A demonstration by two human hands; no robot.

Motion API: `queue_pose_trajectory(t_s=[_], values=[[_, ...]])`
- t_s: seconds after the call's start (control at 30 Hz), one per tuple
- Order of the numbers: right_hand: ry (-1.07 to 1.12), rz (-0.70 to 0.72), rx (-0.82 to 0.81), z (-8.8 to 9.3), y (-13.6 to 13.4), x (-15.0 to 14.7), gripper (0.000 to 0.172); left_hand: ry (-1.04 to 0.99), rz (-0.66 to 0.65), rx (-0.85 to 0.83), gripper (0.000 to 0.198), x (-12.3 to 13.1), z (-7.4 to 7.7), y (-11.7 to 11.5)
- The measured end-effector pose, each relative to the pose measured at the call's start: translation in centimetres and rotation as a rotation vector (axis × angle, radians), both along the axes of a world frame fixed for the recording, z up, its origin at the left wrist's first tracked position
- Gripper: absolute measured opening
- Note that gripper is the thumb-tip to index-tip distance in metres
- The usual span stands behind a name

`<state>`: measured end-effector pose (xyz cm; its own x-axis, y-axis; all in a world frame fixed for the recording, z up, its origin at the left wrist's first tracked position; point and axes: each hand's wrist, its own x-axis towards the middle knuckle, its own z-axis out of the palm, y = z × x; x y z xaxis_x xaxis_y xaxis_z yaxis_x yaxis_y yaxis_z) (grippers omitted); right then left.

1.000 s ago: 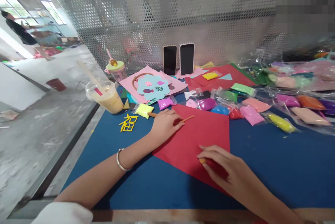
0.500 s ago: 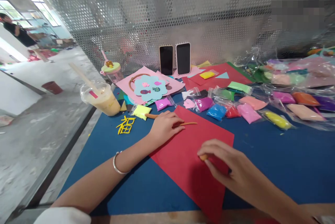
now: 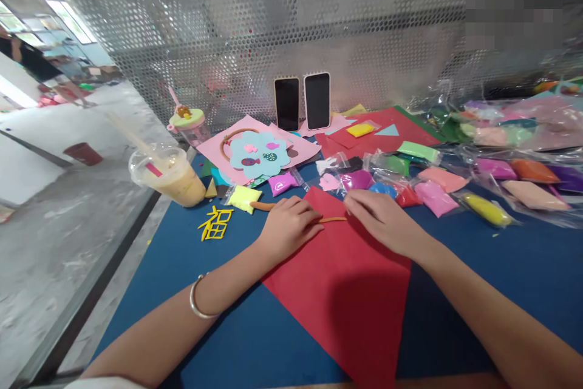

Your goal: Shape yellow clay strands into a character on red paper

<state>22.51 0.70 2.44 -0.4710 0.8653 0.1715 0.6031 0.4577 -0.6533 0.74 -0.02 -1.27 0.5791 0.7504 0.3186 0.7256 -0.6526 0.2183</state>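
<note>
A thin roll of orange-brown modelling clay [image 3: 334,219] lies across the upper part of a red paper sheet [image 3: 337,280]. My left hand [image 3: 291,222] rests over the middle of this roll, fingers curled onto it; its thicker end sticks out to the left. At the right end of the roll is my right hand [image 3: 385,219], its fingertips pinched together and its knuckles hiding what lies between them. Yellow clay strips forming a character [image 3: 217,223] lie left of my left hand. A pale yellow clay packet [image 3: 244,197] touches the roll's left end.
A drink cup [image 3: 175,178] with a straw stands at the table's left edge. Two phones [image 3: 288,104] lean against the perforated metal panel [image 3: 218,61]. Behind my hands lie several bagged clays [image 3: 435,196] and a blue paper cutout [image 3: 257,152]. A person [image 3: 36,64] stands far left.
My right hand has moved up and away from me, from the lower red paper to the roll's right end. The small orange clay lump in its fingers is now hidden. The left hand stays put.
</note>
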Motion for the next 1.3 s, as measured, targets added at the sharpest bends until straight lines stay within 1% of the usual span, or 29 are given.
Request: queue_pose_trajectory(t_s=[0.1,0.2,0.3,0.37,0.57,0.67,0.77,0.93,1.07,1.17,1.23,1.3], values=[[-0.072,-0.056,-0.020,-1.0,0.0,0.3,0.023,0.008,0.001,0.007,0.027,0.4,0.1,0.2],[-0.117,-0.031,-0.033,-1.4,0.2,0.9,0.013,0.022,-0.008,0.003,0.027,0.9,0.2,0.6],[-0.145,0.033,-0.074,-1.7,0.8,1.4,0.017,0.035,-0.022,-0.001,0.022,1.2,0.2,0.9],[-0.160,0.049,-0.078,-1.9,1.1,1.5,0.019,0.035,-0.026,0.001,0.020,1.3,0.2,1.0],[-0.173,0.076,-0.049,-2.8,1.6,1.6,0.016,0.022,-0.038,0.012,0.022,1.2,-0.4,1.2],[-0.169,0.074,-0.042,-2.8,1.6,1.7,0.013,-0.018,-0.037,0.026,0.023,0.9,-0.3,1.1],[-0.168,0.076,-0.035,-2.7,1.6,1.7,0.013,-0.037,-0.023,0.018,0.025,0.5,0.1,0.9],[-0.171,0.090,-0.025,-2.6,1.5,1.8,0.012,-0.026,-0.003,-0.040,0.016,0.2,0.4,0.6],[-0.175,0.085,-0.020,-2.5,1.4,1.8,0.012,-0.027,-0.009,-0.034,0.013,0.4,0.3,0.6],[-0.127,0.045,-0.023,-2.4,1.2,1.9,0.016,-0.075,-0.017,0.005,0.016,0.2,0.8,0.6],[-0.019,0.015,-0.032,-2.3,1.1,1.9,0.022,-0.118,-0.019,0.056,0.018,0.0,1.5,0.7],[0.138,-0.004,-0.091,-2.2,0.8,1.8,0.029,-0.158,0.000,0.115,0.017,-0.2,2.5,0.7]])
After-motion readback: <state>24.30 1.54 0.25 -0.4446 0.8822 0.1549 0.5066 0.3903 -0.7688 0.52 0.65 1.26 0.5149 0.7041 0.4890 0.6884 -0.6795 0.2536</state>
